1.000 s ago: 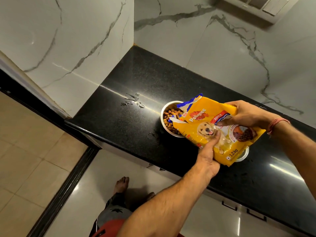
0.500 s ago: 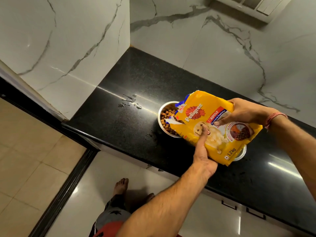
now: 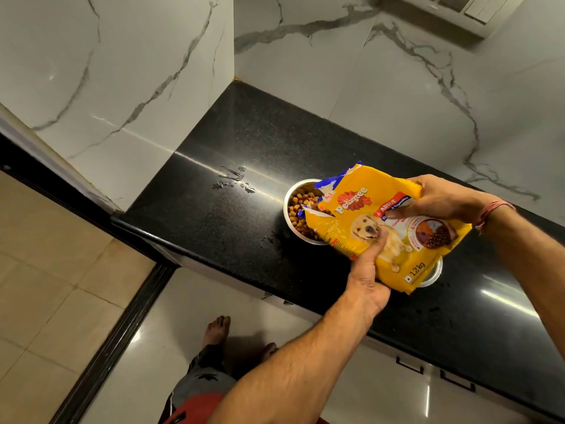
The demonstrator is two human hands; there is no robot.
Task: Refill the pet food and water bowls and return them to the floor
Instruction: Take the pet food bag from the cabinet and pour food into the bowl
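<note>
Kibble fills the steel bowl that stands on the black desk, brown pieces heaped up to near its rim. A yellow dog food bag lies tilted over the bowl's right side, its torn blue-edged mouth pointing down and to the left over the kibble, so that it hides part of the bowl.

The left hand grips the bag from below at its near edge, the thumb pressed flat on the printed dog and the other fingers curled out of sight under the bag. The right hand holds the bag's far upper side, its fingers bent over the top edge and lying on the red and blue label. A red thread band circles the right wrist.

A second steel bowl peeks out from under the bag's lower right corner, only a curve of its rim showing; what it holds cannot be seen.

A few water drops lie on the desk to the left of the filled bowl, well apart from it. White marble walls meet at the corner behind the desk. Two bare feet stand on the glossy floor below.
</note>
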